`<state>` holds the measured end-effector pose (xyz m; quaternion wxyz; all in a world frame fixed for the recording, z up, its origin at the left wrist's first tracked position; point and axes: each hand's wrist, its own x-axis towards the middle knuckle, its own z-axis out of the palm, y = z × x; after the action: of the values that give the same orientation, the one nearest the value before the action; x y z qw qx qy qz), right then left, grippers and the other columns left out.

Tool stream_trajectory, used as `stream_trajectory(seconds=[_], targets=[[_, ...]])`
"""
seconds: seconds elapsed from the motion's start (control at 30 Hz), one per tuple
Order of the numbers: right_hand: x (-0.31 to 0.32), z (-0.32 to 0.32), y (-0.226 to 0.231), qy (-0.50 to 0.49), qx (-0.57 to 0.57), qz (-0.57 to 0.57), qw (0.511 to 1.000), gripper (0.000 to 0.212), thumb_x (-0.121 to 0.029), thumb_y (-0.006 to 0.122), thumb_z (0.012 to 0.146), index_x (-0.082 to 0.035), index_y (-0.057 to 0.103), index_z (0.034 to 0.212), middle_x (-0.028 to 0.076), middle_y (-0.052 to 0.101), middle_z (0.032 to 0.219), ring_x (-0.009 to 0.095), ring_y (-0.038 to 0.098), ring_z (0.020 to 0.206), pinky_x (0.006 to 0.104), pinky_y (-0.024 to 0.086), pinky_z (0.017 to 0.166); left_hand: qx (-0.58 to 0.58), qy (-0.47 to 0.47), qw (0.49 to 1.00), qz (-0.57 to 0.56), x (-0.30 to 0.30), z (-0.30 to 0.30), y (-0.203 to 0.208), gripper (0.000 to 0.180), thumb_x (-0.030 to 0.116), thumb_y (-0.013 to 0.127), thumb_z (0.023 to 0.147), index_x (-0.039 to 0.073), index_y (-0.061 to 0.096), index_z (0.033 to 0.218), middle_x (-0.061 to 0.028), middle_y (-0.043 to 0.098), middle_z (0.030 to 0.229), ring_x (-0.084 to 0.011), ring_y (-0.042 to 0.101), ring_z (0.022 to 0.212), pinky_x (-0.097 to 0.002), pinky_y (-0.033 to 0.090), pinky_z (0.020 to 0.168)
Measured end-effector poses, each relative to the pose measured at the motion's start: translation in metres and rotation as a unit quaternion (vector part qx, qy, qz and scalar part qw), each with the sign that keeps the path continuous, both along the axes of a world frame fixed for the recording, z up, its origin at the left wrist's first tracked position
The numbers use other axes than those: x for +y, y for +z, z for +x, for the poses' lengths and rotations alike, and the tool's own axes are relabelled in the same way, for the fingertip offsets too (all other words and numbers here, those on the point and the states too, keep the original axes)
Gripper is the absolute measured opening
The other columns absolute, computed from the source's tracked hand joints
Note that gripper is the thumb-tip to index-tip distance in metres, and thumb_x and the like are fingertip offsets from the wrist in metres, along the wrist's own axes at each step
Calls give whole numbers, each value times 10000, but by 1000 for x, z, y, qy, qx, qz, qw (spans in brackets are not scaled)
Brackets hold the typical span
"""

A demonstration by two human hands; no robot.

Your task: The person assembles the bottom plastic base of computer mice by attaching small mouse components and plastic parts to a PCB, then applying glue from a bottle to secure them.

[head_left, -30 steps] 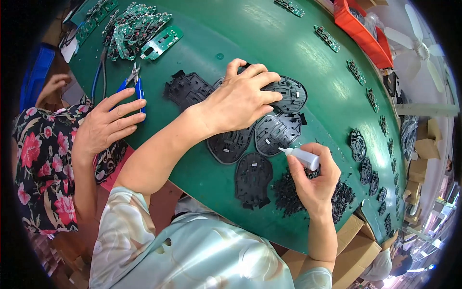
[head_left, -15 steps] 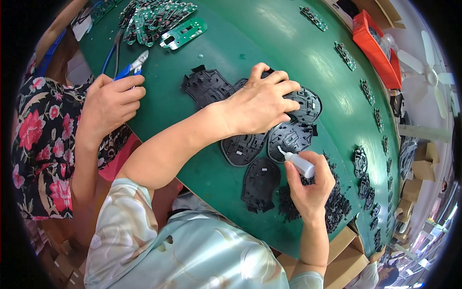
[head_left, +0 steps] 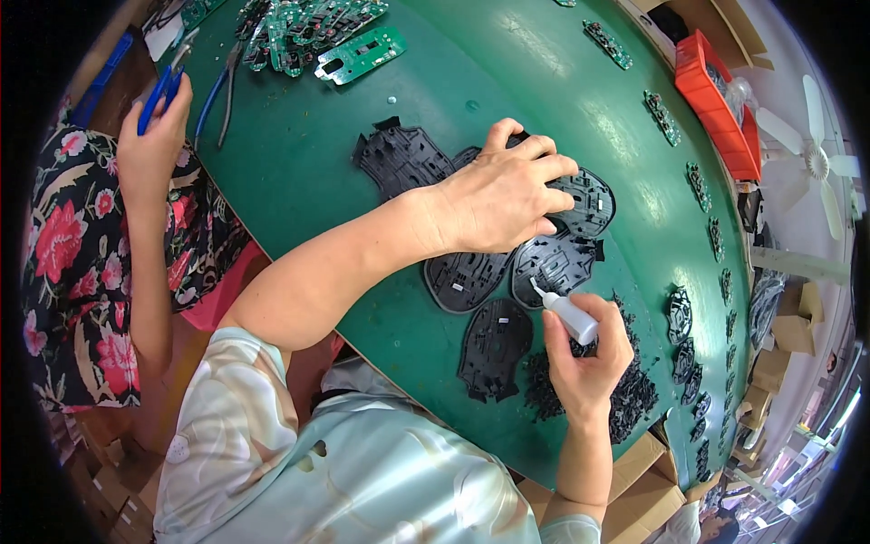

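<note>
Several black plastic mouse-shaped shells lie inner side up in a cluster before me. My left hand (head_left: 507, 199) rests over the far ones, fingers spread and bent, partly covering a shell (head_left: 589, 201) at the right; what lies under the palm is hidden. In my right hand (head_left: 591, 363) is a small white squeeze bottle (head_left: 575, 321), tilted, its thin nozzle pointing at the left part of a ribbed shell (head_left: 564, 261). Whether the tip touches it I cannot tell. Nearer shells (head_left: 464, 279) and a rounded one (head_left: 495, 349) lie to the left of the bottle.
Small black parts (head_left: 636, 399) are heaped right of my right hand. Green circuit boards (head_left: 299, 32) pile up at the far left of the green table (head_left: 444, 399). Rows of boards (head_left: 662, 118) run along the right. Beside me, a co-worker's hand (head_left: 149, 154) holds blue-handled pliers.
The co-worker's hand has moved away from the table edge, to the left and up, with the pliers. My hands and the bottle stay nearly the same relative to the shells; the view has shifted slightly.
</note>
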<state>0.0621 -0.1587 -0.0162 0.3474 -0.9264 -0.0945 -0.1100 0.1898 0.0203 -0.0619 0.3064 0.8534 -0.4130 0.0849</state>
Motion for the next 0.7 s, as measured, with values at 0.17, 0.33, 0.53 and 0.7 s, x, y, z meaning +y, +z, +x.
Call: stream_trajectory(seconds=[0.17,0.33,0.53,0.7], targets=[[-4,-16,5,-50,-8,23,998,318,-45,806,717,-5,611,965,112,632,798,215,612,649,285,477,593,1,-4,1000,-3,2,-1,0,329,202,744,756,119,681,1068,-75,548,1269,-248,473,1212,-486,254,1044],[-5,-28,-4,-72,-28,34,996,316,-60,813,729,-4,615,969,112,656,815,200,638,651,261,492,598,-3,-3,1000,2,2,0,0,333,208,741,759,118,678,1073,-75,548,1277,-249,469,1225,-481,250,1051],[0,-16,-10,-64,-52,13,997,305,-60,812,732,-5,621,963,108,647,783,198,623,630,273,479,573,-6,-6,1000,5,-1,1,-2,332,210,736,766,119,673,1079,-76,546,1281,-245,462,1232,-482,246,1055],[4,-11,-8,-51,-42,-8,998,301,-59,813,727,-8,619,952,108,641,771,209,618,624,275,473,565,-3,-2,1000,7,3,0,-2,320,206,732,772,120,673,1075,-73,544,1282,-238,460,1232,-483,246,1054]])
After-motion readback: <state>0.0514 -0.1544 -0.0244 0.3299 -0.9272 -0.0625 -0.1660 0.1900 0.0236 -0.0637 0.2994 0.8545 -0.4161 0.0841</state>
